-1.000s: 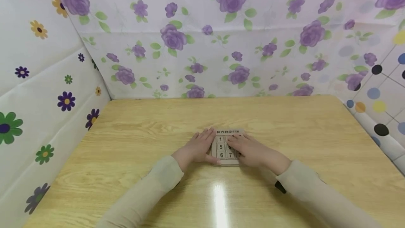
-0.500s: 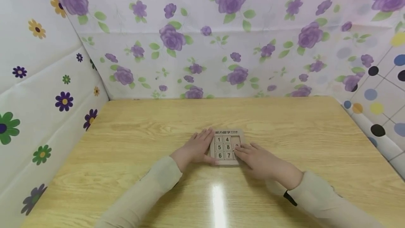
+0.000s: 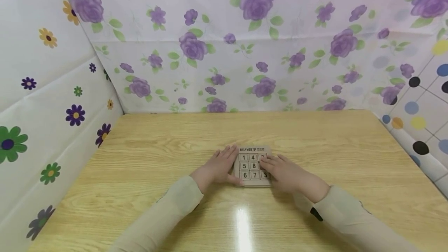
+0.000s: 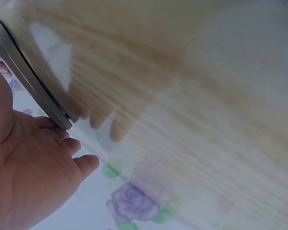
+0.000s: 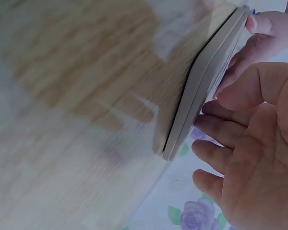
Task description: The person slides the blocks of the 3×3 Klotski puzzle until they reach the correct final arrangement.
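Observation:
A number sliding puzzle (image 3: 252, 184) lies on the table in the head view, its tiles showing 1, 4, 5, 8, 6, 7 and 3. My left hand (image 3: 218, 166) rests along its left edge, with straight fingers at the far corner and the thumb on the near corner. At the right side, my right hand (image 3: 287, 173) reaches over the frame and its fingertips touch the right column. They cover the middle-right slot and part of the top-right tile (image 3: 262, 156). Both wrist views show the puzzle's side edge (image 4: 31, 79) beside the palms.
The wood-grain table (image 3: 168, 143) spreads out around the puzzle, with a bright reflection near the front. A flowered cloth (image 3: 224, 49) hangs behind it. More patterned cloth stands along the left and right sides.
A tile has slid away from me into the top-right slot, which stood bare half a second ago. My right hand drew back from the top row, then moved slightly up. The left hand stays put.

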{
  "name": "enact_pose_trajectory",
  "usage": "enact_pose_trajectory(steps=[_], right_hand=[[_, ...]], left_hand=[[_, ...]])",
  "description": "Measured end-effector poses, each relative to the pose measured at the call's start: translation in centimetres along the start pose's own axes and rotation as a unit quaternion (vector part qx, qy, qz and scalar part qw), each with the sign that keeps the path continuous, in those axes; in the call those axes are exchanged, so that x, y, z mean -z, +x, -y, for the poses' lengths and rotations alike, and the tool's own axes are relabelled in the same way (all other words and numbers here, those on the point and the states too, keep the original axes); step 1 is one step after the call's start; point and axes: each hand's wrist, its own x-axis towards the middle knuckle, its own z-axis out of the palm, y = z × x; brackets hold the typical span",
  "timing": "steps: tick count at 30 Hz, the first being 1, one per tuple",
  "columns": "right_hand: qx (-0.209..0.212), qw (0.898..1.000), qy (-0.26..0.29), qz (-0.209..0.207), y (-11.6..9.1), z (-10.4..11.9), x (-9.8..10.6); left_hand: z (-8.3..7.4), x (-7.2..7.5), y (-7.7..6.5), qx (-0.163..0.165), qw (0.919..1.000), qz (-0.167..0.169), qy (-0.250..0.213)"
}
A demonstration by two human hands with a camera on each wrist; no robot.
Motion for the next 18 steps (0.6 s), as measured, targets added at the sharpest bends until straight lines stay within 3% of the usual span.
enact_pose_trajectory(steps=[4, 12, 18], right_hand=[[0.007, 1.0, -0.018, -0.01, -0.1, 0.3, -0.1], [0.061, 0.997, -0.048, -0.014, -0.1, 1.6, -1.0], [0.052, 0.998, -0.047, -0.007, -0.2, 1.4, -1.2]], left_hand=[[-0.1, 0.1, -0.1, 0.002, 1.0, 0.0, 0.0], [-0.2, 0.1, -0.1, 0.002, 1.0, 0.001, 0.006], [-0.2, 0.1, -0.1, 0.001, 0.9999, 0.001, 0.01]])
